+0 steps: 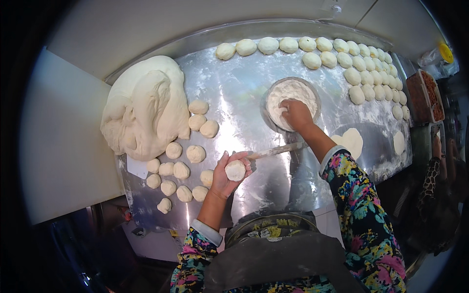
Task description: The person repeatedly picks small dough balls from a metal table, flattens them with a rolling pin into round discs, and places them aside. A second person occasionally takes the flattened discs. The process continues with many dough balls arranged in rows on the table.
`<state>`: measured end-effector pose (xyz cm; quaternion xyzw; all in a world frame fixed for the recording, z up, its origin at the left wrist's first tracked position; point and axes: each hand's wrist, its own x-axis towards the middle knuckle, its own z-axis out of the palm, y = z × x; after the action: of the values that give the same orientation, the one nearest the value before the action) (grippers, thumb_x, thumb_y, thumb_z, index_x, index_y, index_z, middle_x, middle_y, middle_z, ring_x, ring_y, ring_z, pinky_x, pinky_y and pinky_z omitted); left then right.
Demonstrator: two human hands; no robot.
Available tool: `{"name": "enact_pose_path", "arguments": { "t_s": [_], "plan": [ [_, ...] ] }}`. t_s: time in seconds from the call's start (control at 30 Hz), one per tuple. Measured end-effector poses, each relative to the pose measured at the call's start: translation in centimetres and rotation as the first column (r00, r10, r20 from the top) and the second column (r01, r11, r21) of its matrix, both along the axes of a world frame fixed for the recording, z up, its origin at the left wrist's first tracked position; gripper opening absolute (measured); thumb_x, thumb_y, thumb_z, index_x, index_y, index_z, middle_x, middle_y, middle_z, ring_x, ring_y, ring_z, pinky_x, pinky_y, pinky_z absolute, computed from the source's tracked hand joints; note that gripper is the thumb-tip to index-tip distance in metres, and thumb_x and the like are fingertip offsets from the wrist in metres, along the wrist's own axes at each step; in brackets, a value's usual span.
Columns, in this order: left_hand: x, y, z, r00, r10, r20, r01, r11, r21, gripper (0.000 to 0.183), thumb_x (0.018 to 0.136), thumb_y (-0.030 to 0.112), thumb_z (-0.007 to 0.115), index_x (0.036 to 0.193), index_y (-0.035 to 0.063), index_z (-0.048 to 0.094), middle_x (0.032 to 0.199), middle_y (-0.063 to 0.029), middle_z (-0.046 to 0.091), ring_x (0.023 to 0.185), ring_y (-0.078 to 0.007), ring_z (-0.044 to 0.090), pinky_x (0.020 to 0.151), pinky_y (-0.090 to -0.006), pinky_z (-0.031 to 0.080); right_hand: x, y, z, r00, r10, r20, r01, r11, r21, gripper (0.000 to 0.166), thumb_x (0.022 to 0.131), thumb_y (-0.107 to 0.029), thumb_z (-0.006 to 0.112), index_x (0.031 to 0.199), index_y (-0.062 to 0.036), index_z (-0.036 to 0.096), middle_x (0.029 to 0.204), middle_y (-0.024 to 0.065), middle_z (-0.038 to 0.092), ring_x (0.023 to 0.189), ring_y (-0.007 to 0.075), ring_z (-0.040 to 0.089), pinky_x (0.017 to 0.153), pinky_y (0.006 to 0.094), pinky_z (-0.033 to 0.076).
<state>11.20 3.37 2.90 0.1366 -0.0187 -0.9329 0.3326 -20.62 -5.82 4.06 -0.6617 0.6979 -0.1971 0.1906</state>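
Observation:
In the cupped palm of my left hand rests a round, floured dough ball, held by curled fingers. My right hand reaches into a round bowl of white flour. Its fingers are bent down at the flour; how much they grip is hidden. Between the hands a wooden rolling pin lies slantwise, its far end behind my right forearm. Several small dough pieces lie left of my left hand, beside a large mass of dough.
Rows of rounded dough buns cover the back right of the floured steel table. Flat dough rounds lie near my right forearm. A white scraper sits under the dough mass. At far right stand a tub of reddish filling and another person's arm.

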Motion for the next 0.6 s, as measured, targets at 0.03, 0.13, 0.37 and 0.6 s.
{"name": "enact_pose_path", "arguments": {
  "t_s": [0.03,0.13,0.37,0.6],
  "plan": [
    [0.1,0.0,0.0,0.999,0.024,0.038,-0.025,1.0,0.013,0.058,0.108,0.044,0.038,0.134,-0.0051,0.055,0.11,-0.0188,0.067,0.103,-0.032,0.065,0.098,-0.0452,0.054,0.3,0.0,0.0,0.996,-0.014,0.09,0.02,0.997,-0.077,0.029,0.081,-0.011,0.069,0.109,-0.013,0.076,0.104,0.0141,0.073,0.092,0.0321,0.07,0.083,0.0402,0.054],
    [0.5,0.8,0.9,0.974,0.086,0.21,-0.093,0.995,0.022,0.056,0.106,0.038,0.043,0.139,-0.0063,0.05,0.119,-0.0214,0.065,0.108,-0.0338,0.064,0.099,-0.0475,0.055,3.8,1.1,2.1,0.826,-0.15,0.544,0.116,0.989,0.097,0.024,0.085,-0.006,0.066,0.106,-0.0051,0.077,0.092,0.01,0.077,0.077,0.0225,0.069,0.073,0.0342,0.054],
    [-0.3,-0.8,0.9,0.848,0.141,0.511,-0.061,0.984,-0.17,0.039,0.104,0.024,0.053,0.128,-0.0061,0.057,0.113,-0.018,0.068,0.102,-0.0259,0.068,0.093,-0.0387,0.055,8.1,5.6,6.3,0.846,0.267,0.462,-0.314,0.949,0.026,0.054,0.086,0.002,0.055,0.138,-0.0098,0.062,0.144,0.0163,0.059,0.136,0.0329,0.052,0.116,0.0391,0.038],
    [-3.8,-6.0,3.2,0.344,0.557,0.756,0.351,0.671,-0.654,0.028,0.101,0.025,0.059,0.087,0.0018,0.067,0.079,-0.0096,0.067,0.076,-0.0233,0.065,0.074,-0.0364,0.05,6.5,14.6,1.5,0.939,0.343,0.002,-0.343,0.939,-0.008,0.041,0.083,-0.008,0.064,0.124,-0.0081,0.065,0.119,0.0164,0.064,0.113,0.0367,0.059,0.099,0.0454,0.047]
  ]
}}
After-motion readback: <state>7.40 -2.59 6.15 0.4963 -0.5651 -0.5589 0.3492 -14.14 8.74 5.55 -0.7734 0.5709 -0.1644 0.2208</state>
